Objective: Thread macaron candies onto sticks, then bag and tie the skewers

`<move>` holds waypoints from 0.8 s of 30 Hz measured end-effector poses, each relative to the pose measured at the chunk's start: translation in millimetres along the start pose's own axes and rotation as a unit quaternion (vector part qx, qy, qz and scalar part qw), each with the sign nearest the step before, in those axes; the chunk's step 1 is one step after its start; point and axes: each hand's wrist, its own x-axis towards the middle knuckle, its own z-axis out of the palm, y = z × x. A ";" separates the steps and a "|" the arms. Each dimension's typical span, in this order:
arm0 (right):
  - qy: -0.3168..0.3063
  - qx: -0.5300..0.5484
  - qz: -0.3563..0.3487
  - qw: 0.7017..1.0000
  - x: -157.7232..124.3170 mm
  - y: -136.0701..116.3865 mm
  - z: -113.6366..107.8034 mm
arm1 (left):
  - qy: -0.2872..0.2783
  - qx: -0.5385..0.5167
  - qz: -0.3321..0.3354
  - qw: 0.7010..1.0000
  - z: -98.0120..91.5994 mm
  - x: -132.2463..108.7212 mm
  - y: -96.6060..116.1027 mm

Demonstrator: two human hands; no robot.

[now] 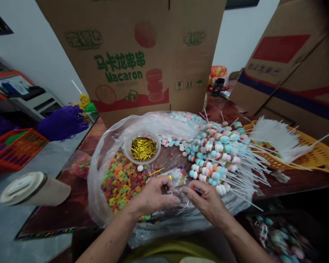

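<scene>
My left hand [156, 195] is closed, thumb and fingers pinching crinkled clear plastic [182, 199] just above the table. Opposite it, my right hand [208, 201] pinches the same plastic. A thin dark blue and red thing [196, 191] shows at the right fingers; its kind is unclear. Behind the fingers lie printed cards [177, 175] and a yellow strip [157, 171]. To the left are loose coloured cereal rings [123, 179] and a round tub [128, 146] of gold twist ties [144, 148]. Candy skewers [216, 153] on white sticks are piled on the right.
A large clear bag [94, 175] spreads over the dark wooden table [79, 208]. A lidded cup [49, 188] stands at left. An orange basket [315, 146] holds white sticks [274, 138]. Tall cardboard boxes [120, 22] rise behind. Wrapped sweets [279, 233] sit low at right.
</scene>
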 end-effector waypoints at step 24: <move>0.186 -0.604 0.005 0.775 69.0 -12.5 -149.7 | 0.177 0.170 0.261 0.934 -28.9 2.7 -25.8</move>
